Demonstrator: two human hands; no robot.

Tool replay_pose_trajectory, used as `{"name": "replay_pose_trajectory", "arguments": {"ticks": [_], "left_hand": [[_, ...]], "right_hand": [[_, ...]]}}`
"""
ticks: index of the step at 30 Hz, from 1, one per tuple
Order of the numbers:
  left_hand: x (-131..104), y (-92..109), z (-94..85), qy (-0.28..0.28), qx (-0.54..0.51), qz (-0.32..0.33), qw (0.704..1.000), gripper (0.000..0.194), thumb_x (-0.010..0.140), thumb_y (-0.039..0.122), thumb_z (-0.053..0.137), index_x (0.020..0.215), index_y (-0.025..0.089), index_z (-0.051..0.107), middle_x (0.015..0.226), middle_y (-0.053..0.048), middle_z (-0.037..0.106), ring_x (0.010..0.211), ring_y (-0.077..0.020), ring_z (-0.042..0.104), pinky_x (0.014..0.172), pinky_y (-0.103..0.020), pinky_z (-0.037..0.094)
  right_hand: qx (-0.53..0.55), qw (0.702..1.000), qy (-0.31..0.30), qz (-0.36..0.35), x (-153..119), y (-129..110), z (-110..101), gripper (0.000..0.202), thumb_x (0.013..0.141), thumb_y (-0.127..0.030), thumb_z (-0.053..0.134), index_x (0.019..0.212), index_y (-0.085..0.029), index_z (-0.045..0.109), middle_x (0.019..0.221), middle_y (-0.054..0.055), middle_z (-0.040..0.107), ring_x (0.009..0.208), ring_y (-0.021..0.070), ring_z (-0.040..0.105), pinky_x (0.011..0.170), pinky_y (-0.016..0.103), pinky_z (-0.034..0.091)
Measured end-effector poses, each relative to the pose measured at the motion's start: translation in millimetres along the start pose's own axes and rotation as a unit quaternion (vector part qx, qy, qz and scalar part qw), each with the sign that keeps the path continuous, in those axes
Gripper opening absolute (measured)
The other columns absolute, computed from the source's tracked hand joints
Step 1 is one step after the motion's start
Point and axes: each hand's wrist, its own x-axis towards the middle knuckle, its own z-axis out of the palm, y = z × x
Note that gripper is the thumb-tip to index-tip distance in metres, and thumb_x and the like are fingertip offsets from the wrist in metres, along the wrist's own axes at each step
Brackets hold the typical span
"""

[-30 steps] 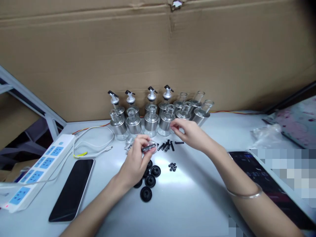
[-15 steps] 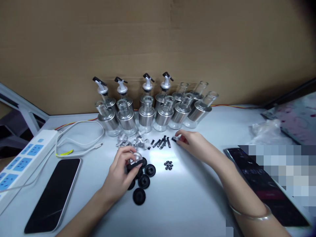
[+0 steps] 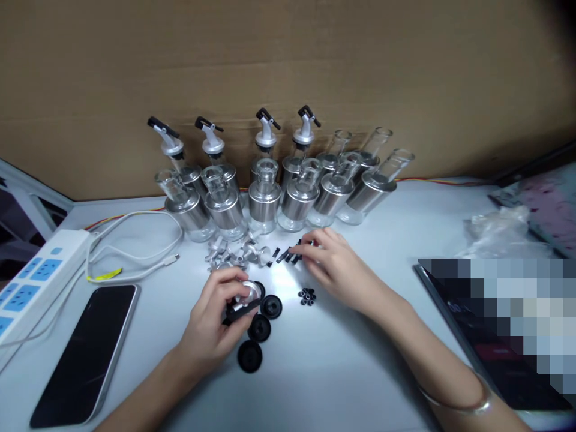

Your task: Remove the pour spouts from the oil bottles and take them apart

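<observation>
My left hand [image 3: 220, 318] is closed around a silver pourer spout [image 3: 248, 293] with a black lever along it, above several black round caps [image 3: 271, 306]. Fingers cover part of the spout. Over several small black levers [image 3: 283, 255] reaches my right hand [image 3: 337, 264], index finger stretched out at them and thumb apart. Nothing shows between its fingers, though its fingertips hide some levers. Between the hands sits a cluster of small black rings [image 3: 308, 296]. Loose silver spout parts [image 3: 238, 253] lie beyond my left hand.
Several glass bottles with steel sleeves [image 3: 264, 201] stand in rows at the back, some topped with pourers. A power strip [image 3: 36, 282], white cable [image 3: 135, 277] and phone [image 3: 85, 360] are on the left. Another dark device [image 3: 477, 336] and clear plastic bags [image 3: 499, 231] lie right.
My right hand has moved left from beside the levers to above them, no longer pinching a small dark piece at their right. My left hand keeps its hold on the spout. The view has shifted slightly.
</observation>
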Motion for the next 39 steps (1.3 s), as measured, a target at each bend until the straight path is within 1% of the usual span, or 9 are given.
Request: {"name": "replay_pose_trajectory", "arguments": {"ticks": [4,9,16,20,23,27,29,35,39], "left_hand": [[0,0,-0.4,-0.005,0.005,0.002,1.0,0.016,0.087,0.01,0.052,0.099,0.02,0.05,0.101,-0.007,0.055,0.092,-0.0161,0.059,0.079,-0.026,0.051],[1,0,0.1,-0.018,0.002,0.008,1.0,0.016,0.088,0.009,0.051,0.1,0.019,0.049,0.102,-0.007,0.054,0.093,-0.0148,0.058,0.081,-0.024,0.05],[1,0,-1.4,-0.018,0.006,0.01,1.0,0.016,0.087,0.01,0.052,0.099,0.021,0.051,0.101,-0.007,0.056,0.092,-0.0171,0.059,0.079,-0.028,0.051],[1,0,-1.6,-0.016,0.006,0.01,1.0,0.017,0.087,0.01,0.053,0.099,0.021,0.05,0.101,-0.007,0.056,0.093,-0.0178,0.059,0.078,-0.029,0.051],[1,0,-1.6,-0.02,0.003,0.013,1.0,0.016,0.087,0.01,0.053,0.099,0.021,0.05,0.102,-0.007,0.055,0.094,-0.0174,0.059,0.079,-0.028,0.051],[1,0,-1.7,-0.025,-0.002,0.016,1.0,0.016,0.088,0.01,0.053,0.1,0.02,0.05,0.103,-0.007,0.053,0.097,-0.0162,0.057,0.083,-0.027,0.05],[1,0,-1.7,-0.029,-0.004,0.02,0.999,0.016,0.088,0.009,0.053,0.1,0.019,0.05,0.104,-0.007,0.053,0.098,-0.0155,0.056,0.084,-0.025,0.049],[1,1,-2.3,-0.037,-0.01,0.025,0.999,0.016,0.088,0.009,0.053,0.101,0.018,0.05,0.105,-0.007,0.052,0.101,-0.0149,0.055,0.089,-0.023,0.047],[1,0,-2.3,-0.036,-0.012,0.025,0.999,0.015,0.089,0.009,0.052,0.101,0.018,0.05,0.105,-0.007,0.052,0.1,-0.0143,0.055,0.088,-0.023,0.047]], "right_hand": [[-0.047,0.999,-0.024,-0.009,2,-17,9,0.032,0.096,-0.031,0.047,0.122,-0.023,0.065,0.107,0.013,0.058,0.099,0.0297,0.049,0.082,0.043,0.043],[-0.062,0.998,-0.033,0.005,2,-15,13,0.039,0.093,-0.044,0.052,0.125,-0.025,0.064,0.109,0.014,0.056,0.101,0.031,0.046,0.084,0.045,0.041],[-0.035,0.999,-0.039,0.011,-3,5,0,0.031,0.092,-0.039,0.054,0.116,-0.027,0.07,0.109,0.012,0.056,0.098,0.0298,0.046,0.086,0.048,0.043],[0.013,1.0,-0.026,0.005,-3,16,-7,0.025,0.092,-0.025,0.052,0.106,-0.022,0.072,0.103,0.011,0.057,0.097,0.028,0.051,0.087,0.046,0.046],[0.04,0.999,-0.01,0.033,-4,23,-9,0.024,0.088,-0.028,0.059,0.108,-0.018,0.068,0.102,0.011,0.059,0.098,0.0276,0.056,0.088,0.043,0.049],[0.027,0.997,-0.014,0.069,-5,26,-4,0.075,0.07,-0.044,0.078,0.133,-0.016,0.05,0.127,0.016,0.053,0.117,0.0349,0.051,0.098,0.05,0.045],[0.029,0.997,-0.03,0.07,-5,25,1,0.082,0.068,-0.047,0.079,0.137,-0.016,0.046,0.131,0.017,0.05,0.121,0.0357,0.048,0.102,0.052,0.043],[0.058,0.994,-0.031,0.092,-1,17,11,0.055,0.075,-0.032,0.076,0.123,-0.014,0.056,0.115,0.014,0.056,0.108,0.0309,0.057,0.094,0.048,0.05],[0.069,0.992,-0.026,0.101,0,15,13,0.046,0.075,-0.024,0.077,0.116,-0.014,0.06,0.108,0.012,0.058,0.096,0.0275,0.063,0.086,0.044,0.055]]}}
